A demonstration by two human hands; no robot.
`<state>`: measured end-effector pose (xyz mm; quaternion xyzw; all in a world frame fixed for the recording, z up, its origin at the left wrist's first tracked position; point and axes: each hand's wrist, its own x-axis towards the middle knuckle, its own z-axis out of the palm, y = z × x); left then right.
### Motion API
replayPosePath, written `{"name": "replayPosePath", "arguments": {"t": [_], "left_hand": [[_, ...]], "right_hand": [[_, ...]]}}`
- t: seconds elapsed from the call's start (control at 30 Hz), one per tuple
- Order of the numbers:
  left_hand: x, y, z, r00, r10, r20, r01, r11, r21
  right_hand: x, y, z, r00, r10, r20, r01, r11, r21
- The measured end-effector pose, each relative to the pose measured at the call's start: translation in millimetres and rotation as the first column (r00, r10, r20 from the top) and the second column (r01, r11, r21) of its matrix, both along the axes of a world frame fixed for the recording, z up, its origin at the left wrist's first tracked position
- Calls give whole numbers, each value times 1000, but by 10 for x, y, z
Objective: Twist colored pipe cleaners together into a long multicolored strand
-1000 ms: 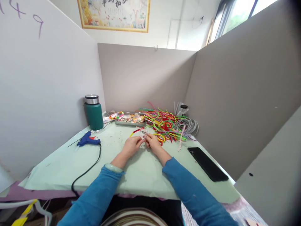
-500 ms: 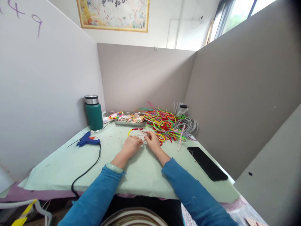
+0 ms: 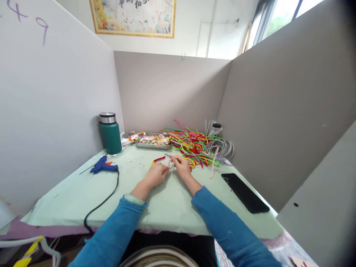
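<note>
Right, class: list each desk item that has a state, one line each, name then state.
Green flask with steel lid: upright, closed.
Blue glue gun: lying down, cord attached.
Black phone: flat, screen dark.
Metal tray: holds small pieces.
Coloured pipe cleaners: tangled heap.
Red and yellow curved strip: pinched by left hand and right hand.

The red-yellow loop has tipped lower by the left hand

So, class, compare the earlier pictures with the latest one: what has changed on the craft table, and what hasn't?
The left hand and right hand edged slightly away from the person, keeping hold of the red-and-yellow hoop, whose arc now lies lower, just above the left hand. The glue gun, green flask, tray, pipe cleaners and phone stayed put.
</note>
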<state>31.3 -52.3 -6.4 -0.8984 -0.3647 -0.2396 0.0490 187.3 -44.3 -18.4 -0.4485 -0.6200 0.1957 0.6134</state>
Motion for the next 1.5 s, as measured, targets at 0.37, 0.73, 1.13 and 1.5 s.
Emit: {"name": "replayPosePath", "arguments": {"t": [0.37, 0.73, 1.13, 1.5], "left_hand": [[-33, 45, 41, 951, 183, 248, -95, 940, -329], [-49, 86, 72, 860, 290, 421, -68, 881, -468], [-52, 155, 34, 716, 273, 642, 56, 895, -443], [-19, 84, 125, 592, 207, 779, 332, 818, -470]], "right_hand": [[-54, -184, 137, 919, 371, -136, -385, 917, -104], [-21, -167, 160, 836, 455, -306, -503, 859, -98], [-32, -77, 105, 916, 205, -346, -275, 947, -167], [-70, -25, 30, 973, 167, -160, -206, 939, -277]]}}
